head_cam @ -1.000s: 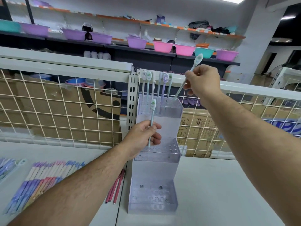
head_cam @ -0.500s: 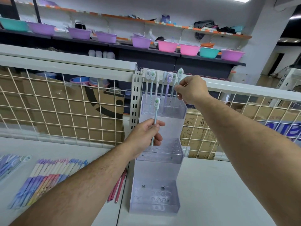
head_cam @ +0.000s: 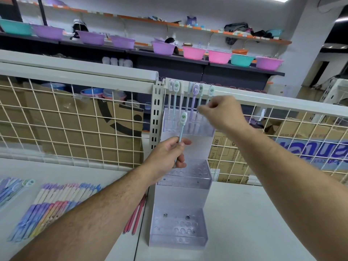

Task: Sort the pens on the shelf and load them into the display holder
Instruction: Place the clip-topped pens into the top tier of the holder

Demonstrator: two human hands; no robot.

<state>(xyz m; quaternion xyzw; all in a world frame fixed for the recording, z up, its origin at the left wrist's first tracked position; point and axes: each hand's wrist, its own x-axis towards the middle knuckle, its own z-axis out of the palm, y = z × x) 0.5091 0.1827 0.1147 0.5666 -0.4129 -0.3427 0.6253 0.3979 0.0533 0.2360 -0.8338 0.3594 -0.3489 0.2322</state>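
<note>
A clear three-tier display holder stands on the white shelf against the wire grid. Several pens with oval toppers stand upright in its top tier. My right hand is at the right of that tier and pinches the shaft of a teal-topped pen that stands among them. My left hand is in front of the middle tier and grips another teal pen upright by its lower shaft. The middle and bottom tiers show only bare holes.
A fanned row of pastel pens lies on the shelf at the left, with more pens at the far left edge. Two pink pens lie beside the holder's base. A wire grid fence backs the shelf, with cardboard boxes behind it.
My right hand brought its pen from a tilted, raised pose down into the top tier, where it stands upright. My left hand kept its pen in about the same place.
</note>
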